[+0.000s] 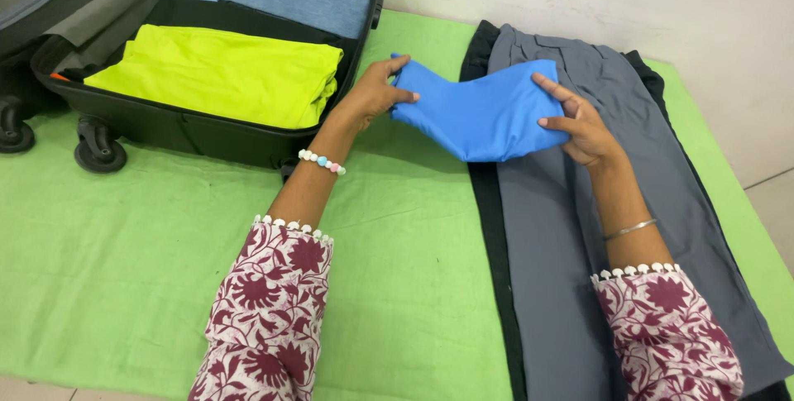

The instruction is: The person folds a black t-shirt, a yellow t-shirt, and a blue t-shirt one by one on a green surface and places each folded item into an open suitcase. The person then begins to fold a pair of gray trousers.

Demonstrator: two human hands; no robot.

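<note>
Floral sleeves (265, 310) sit nearest, at 6 o'clock. Going rightward: black suitcase (178, 128) at 10 o'clock holding a lime garment (219, 74); left hand (372, 93) pinching the blue folded cloth (484, 112) at 12 o'clock; right hand (583, 124) gripping its other end above grey trousers (579, 227).

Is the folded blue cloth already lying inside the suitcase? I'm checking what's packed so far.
No, both the left hand and right hand hold the blue cloth outside the suitcase.
</note>
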